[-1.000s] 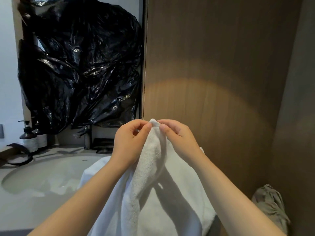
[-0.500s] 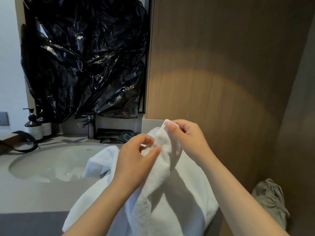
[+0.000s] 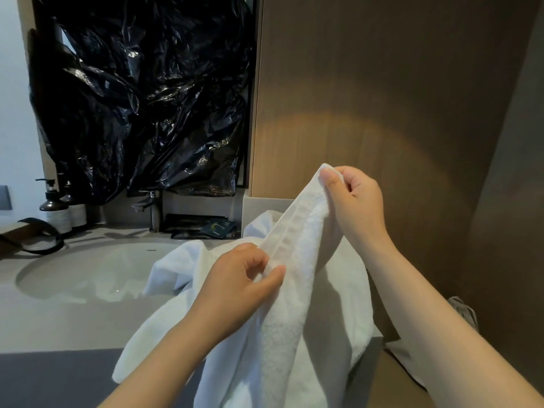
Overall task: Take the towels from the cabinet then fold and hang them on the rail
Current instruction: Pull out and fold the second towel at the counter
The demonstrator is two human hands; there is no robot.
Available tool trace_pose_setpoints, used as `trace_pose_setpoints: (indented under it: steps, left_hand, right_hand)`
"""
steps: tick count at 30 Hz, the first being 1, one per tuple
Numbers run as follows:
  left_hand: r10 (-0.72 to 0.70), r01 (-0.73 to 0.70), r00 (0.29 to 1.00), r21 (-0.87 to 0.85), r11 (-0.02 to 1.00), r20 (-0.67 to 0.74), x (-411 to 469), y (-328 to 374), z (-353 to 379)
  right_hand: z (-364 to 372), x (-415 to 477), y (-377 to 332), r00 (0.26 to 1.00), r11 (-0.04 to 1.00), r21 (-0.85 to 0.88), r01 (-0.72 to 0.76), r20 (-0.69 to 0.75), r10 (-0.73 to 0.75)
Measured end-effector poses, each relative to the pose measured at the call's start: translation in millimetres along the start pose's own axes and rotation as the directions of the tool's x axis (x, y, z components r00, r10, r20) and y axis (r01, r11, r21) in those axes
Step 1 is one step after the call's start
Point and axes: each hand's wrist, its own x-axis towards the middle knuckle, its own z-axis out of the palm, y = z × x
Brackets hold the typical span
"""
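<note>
A white towel [image 3: 294,313] hangs bunched in front of me, over the right end of the grey counter. My right hand [image 3: 357,209] pinches its top corner and holds it up in front of the wooden panel. Lower down, my left hand [image 3: 235,282] pinches the same hemmed edge between thumb and fingers. The rest of the towel droops over the counter edge and out of the frame below. No rail is in view.
A grey counter with a round basin [image 3: 85,275] lies at the left, with a tap [image 3: 153,210] behind it. Two dark pump bottles [image 3: 57,210] stand at the far left. Black plastic sheeting [image 3: 141,98] covers the wall above. A wooden panel [image 3: 382,98] fills the right.
My left hand has slid down along the towel's edge, away from my right hand, which stays at the top corner. The view has shifted a little to the left and down.
</note>
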Motion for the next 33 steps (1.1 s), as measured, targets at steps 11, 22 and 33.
trace_pose_setpoints:
  steps: [11, 22, 33]
  left_hand:
    - [0.033, -0.027, 0.996, -0.076, 0.997, 0.084, -5, 16, -16]
    - [0.013, -0.023, 0.995, 0.099, 0.995, 0.100, 2, 20, -69]
    - [0.051, -0.023, 0.997, 0.396, 0.918, -0.059, 69, 9, -143]
  right_hand:
    - [-41, 26, -49, 0.967, 0.954, -0.240, 0.179, -0.134, -0.215]
    - [-80, 35, -55, 0.957, 0.946, -0.295, 0.137, -0.209, -0.203]
    - [-67, 29, -18, 0.969, 0.968, -0.250, 0.011, -0.236, -0.072]
